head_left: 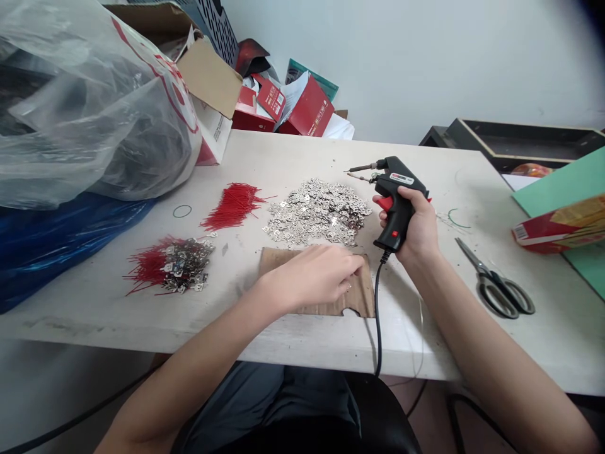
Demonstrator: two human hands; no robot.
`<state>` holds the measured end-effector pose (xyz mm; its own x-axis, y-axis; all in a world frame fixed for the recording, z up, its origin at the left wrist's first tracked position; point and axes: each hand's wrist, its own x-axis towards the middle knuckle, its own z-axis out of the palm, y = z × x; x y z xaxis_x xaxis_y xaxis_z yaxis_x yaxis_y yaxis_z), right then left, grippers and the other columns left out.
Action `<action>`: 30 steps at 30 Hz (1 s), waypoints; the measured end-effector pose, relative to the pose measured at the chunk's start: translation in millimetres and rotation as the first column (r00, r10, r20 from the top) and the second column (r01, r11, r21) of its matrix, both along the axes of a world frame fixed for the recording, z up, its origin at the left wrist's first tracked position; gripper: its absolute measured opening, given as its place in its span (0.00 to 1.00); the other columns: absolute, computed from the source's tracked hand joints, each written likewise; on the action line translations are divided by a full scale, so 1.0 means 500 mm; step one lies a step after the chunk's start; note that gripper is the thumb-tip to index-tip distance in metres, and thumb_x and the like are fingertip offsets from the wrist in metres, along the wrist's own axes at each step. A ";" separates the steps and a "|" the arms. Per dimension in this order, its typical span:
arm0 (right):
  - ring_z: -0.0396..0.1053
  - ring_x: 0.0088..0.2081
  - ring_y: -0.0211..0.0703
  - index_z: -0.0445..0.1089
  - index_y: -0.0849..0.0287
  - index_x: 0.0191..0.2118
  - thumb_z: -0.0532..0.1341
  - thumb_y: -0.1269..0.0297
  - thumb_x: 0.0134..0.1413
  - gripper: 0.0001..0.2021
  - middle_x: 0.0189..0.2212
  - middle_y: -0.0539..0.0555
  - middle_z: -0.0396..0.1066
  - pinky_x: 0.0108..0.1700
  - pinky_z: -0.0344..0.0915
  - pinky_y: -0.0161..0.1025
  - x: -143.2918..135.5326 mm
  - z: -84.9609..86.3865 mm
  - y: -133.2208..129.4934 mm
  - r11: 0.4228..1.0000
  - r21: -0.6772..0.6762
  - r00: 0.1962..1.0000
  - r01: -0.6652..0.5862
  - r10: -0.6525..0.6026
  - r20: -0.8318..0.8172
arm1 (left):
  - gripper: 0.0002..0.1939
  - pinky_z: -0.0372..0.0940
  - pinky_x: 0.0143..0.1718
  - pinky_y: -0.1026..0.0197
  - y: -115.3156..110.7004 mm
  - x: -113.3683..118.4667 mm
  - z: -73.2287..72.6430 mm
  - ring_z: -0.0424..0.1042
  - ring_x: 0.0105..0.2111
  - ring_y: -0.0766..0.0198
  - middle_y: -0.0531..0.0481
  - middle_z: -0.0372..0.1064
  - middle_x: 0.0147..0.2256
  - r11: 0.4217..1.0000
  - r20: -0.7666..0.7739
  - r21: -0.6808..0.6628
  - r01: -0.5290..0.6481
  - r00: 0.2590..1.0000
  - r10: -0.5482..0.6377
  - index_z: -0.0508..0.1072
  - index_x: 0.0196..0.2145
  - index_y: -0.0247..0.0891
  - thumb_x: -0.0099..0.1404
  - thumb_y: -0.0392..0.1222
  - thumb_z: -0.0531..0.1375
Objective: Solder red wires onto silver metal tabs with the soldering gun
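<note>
My right hand (pixel 418 221) is wrapped round the grip of a black soldering gun (pixel 399 189) with a red trigger, its tip pointing left above the table. Over a piece of brown cardboard (pixel 278 260) is my left hand (pixel 321 274), fingers bent and pinched together; what they hold, if anything, is hidden. Just beyond that hand lies a heap of small silvery metal tabs (pixel 312 211). To its left is a bundle of red wires (pixel 231 205). Nearer me, a second pile of red wires with metal tabs attached (pixel 172 265) rests on the table.
Grey-handled scissors (pixel 501 290) lie to the right of my right arm. A red and yellow box (pixel 562 224) sits at the right edge. Large plastic bags (pixel 104 113) fill the left side, with red cartons (pixel 307 107) at the back. The gun's black cord (pixel 378 321) hangs over the front edge.
</note>
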<state>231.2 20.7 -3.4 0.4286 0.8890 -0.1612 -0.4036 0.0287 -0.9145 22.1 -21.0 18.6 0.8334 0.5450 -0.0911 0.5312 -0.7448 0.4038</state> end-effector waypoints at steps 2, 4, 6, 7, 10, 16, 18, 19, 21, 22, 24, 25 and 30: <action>0.67 0.21 0.33 0.80 0.63 0.44 0.66 0.62 0.60 0.11 0.32 0.58 0.83 0.21 0.63 0.28 -0.001 0.002 0.000 1.000 0.000 1.000 0.005 -0.005 -0.002 | 0.08 0.57 0.33 0.55 -0.001 0.001 0.001 0.72 0.35 0.60 0.47 0.79 0.38 1.000 0.007 0.013 0.010 1.000 -0.010 0.74 0.39 0.39 0.73 0.29 0.58; 0.66 0.21 0.33 0.80 0.62 0.43 0.66 0.62 0.60 0.11 0.32 0.58 0.83 0.20 0.63 0.28 0.000 0.003 -0.001 1.000 -0.005 1.000 0.007 -0.007 -0.004 | 0.08 0.56 0.32 0.54 -0.001 0.001 0.000 0.71 0.34 0.61 0.48 0.78 0.38 1.000 0.018 0.016 0.017 1.000 -0.017 0.74 0.39 0.39 0.72 0.28 0.58; 0.66 0.21 0.33 0.80 0.62 0.42 0.66 0.62 0.60 0.10 0.32 0.58 0.83 0.20 0.63 0.28 0.000 0.002 -0.001 1.000 -0.011 1.000 0.005 -0.005 -0.007 | 0.07 0.55 0.32 0.54 -0.002 0.002 -0.001 0.72 0.34 0.61 0.48 0.79 0.38 1.000 0.030 0.010 0.025 0.999 -0.025 0.74 0.39 0.39 0.71 0.29 0.59; 0.66 0.21 0.33 0.80 0.62 0.42 0.67 0.61 0.60 0.10 0.32 0.59 0.83 0.20 0.64 0.28 0.001 0.002 -0.001 1.000 -0.013 1.000 0.004 -0.004 -0.009 | 0.06 0.56 0.32 0.54 -0.002 0.003 -0.001 0.72 0.35 0.60 0.48 0.79 0.39 1.000 0.034 0.006 0.028 0.999 -0.028 0.75 0.39 0.39 0.70 0.29 0.60; 0.67 0.21 0.34 0.81 0.63 0.43 0.67 0.61 0.60 0.11 0.34 0.59 0.84 0.20 0.64 0.29 0.000 0.004 -0.002 1.000 -0.020 1.000 0.006 -0.006 -0.017 | 0.06 0.56 0.33 0.55 -0.003 0.005 -0.004 0.73 0.37 0.59 0.48 0.79 0.41 0.999 0.036 -0.016 0.032 0.999 -0.031 0.75 0.39 0.39 0.67 0.30 0.62; 0.66 0.20 0.33 0.80 0.64 0.42 0.64 0.63 0.63 0.11 0.31 0.58 0.82 0.19 0.63 0.28 -0.006 0.015 -0.003 0.999 -0.045 0.999 0.010 -0.012 -0.044 | 0.09 0.58 0.34 0.54 -0.005 0.010 -0.015 0.75 0.40 0.57 0.49 0.79 0.40 1.000 0.058 0.009 0.027 0.998 -0.027 0.76 0.40 0.39 0.65 0.29 0.60; 0.65 0.19 0.33 0.80 0.64 0.42 0.63 0.64 0.64 0.10 0.30 0.57 0.82 0.19 0.63 0.27 -0.007 0.017 -0.003 0.999 -0.045 0.999 0.011 -0.014 -0.049 | 0.09 0.59 0.35 0.54 -0.004 0.011 -0.019 0.76 0.42 0.56 0.48 0.79 0.41 0.999 0.055 0.044 0.026 0.998 -0.028 0.76 0.41 0.38 0.66 0.29 0.60; 0.65 0.19 0.33 0.80 0.64 0.42 0.63 0.64 0.64 0.10 0.30 0.57 0.82 0.19 0.63 0.27 -0.008 0.018 -0.003 0.999 -0.045 0.999 0.012 -0.014 -0.051 | 0.09 0.60 0.35 0.54 -0.004 0.011 -0.020 0.76 0.42 0.55 0.47 0.80 0.42 0.998 0.053 0.057 0.026 0.998 -0.029 0.76 0.42 0.38 0.67 0.29 0.60; 0.66 0.19 0.33 0.80 0.65 0.42 0.62 0.65 0.66 0.10 0.29 0.56 0.81 0.19 0.64 0.27 -0.008 0.019 -0.003 0.999 -0.042 0.998 0.013 -0.016 -0.054 | 0.09 0.62 0.37 0.54 -0.003 0.011 -0.022 0.77 0.43 0.55 0.47 0.80 0.43 0.997 0.049 0.068 0.029 0.998 -0.033 0.77 0.43 0.38 0.67 0.29 0.60; 0.66 0.19 0.33 0.80 0.65 0.42 0.62 0.65 0.66 0.10 0.28 0.56 0.81 0.19 0.64 0.27 -0.008 0.019 -0.003 0.999 -0.041 0.998 0.013 -0.015 -0.056 | 0.09 0.62 0.37 0.54 -0.003 0.011 -0.022 0.77 0.44 0.55 0.47 0.80 0.44 0.997 0.052 0.070 0.030 0.998 -0.034 0.77 0.43 0.38 0.68 0.29 0.60; 0.66 0.19 0.34 0.80 0.65 0.42 0.62 0.66 0.66 0.10 0.28 0.56 0.81 0.20 0.64 0.28 -0.008 0.019 -0.003 0.999 -0.038 0.998 0.011 -0.013 -0.055 | 0.09 0.63 0.38 0.54 -0.002 0.012 -0.022 0.77 0.44 0.55 0.47 0.80 0.44 0.997 0.059 0.070 0.032 0.998 -0.036 0.78 0.44 0.38 0.68 0.30 0.61; 0.67 0.19 0.33 0.80 0.66 0.42 0.62 0.65 0.65 0.10 0.29 0.56 0.81 0.20 0.64 0.28 -0.008 0.019 -0.004 0.999 -0.038 0.998 0.011 -0.013 -0.054 | 0.09 0.63 0.38 0.54 -0.002 0.012 -0.022 0.77 0.44 0.54 0.47 0.80 0.44 0.997 0.061 0.071 0.034 0.997 -0.038 0.78 0.44 0.38 0.68 0.30 0.61; 0.66 0.20 0.33 0.80 0.65 0.43 0.64 0.64 0.63 0.10 0.31 0.57 0.82 0.20 0.65 0.27 -0.008 0.015 -0.004 0.999 -0.042 1.000 0.016 -0.017 -0.023 | 0.10 0.65 0.39 0.53 -0.005 0.018 -0.026 0.77 0.44 0.54 0.46 0.79 0.43 0.997 0.067 0.062 0.043 0.997 -0.047 0.78 0.44 0.38 0.67 0.30 0.61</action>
